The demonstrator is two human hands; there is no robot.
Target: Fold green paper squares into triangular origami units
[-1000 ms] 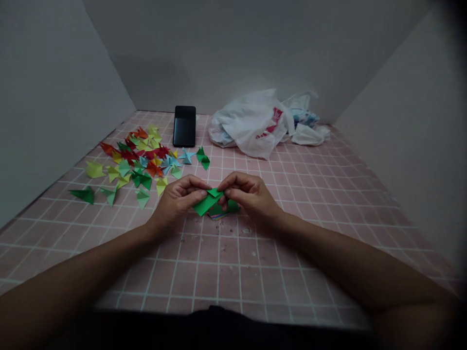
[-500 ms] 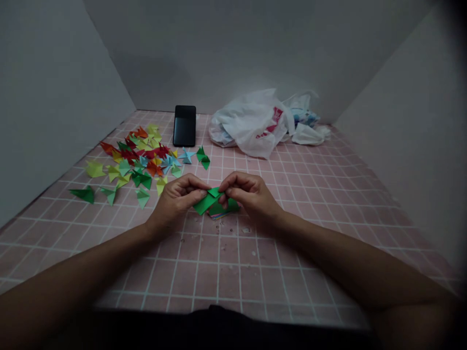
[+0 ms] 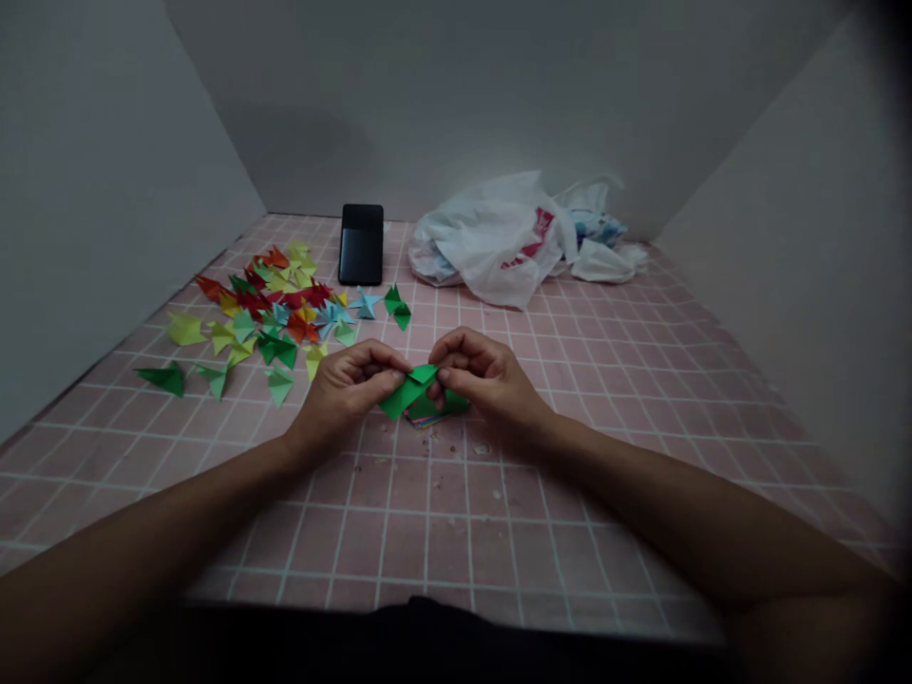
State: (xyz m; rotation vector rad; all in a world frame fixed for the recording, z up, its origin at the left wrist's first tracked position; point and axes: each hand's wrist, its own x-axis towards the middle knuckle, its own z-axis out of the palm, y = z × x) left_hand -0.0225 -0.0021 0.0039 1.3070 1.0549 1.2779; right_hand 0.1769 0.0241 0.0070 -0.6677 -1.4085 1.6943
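A partly folded sheet of green origami paper (image 3: pixel 403 397) is held up between my two hands, a folded flap showing along its top edge. My left hand (image 3: pixel 356 378) pinches its left side between thumb and fingers. At the upper right corner, my right hand (image 3: pixel 483 372) grips the paper with thumb and fingertips. Below and behind it lies a small stack of coloured paper (image 3: pixel 452 406), green on top, partly hidden by my right hand and the held sheet.
Many folded paper pieces (image 3: pixel 303 326) in red, orange, yellow, green and blue lie scattered at the left. Behind them is a black phone (image 3: pixel 361 245). White plastic bags (image 3: pixel 491 242) lie at the back against the wall. The pink checked tablecloth (image 3: pixel 442 551) covers the table.
My right hand has shifted slightly up and to the right, and the flap at the paper's top edge stands a little more open. My left hand has hardly moved.
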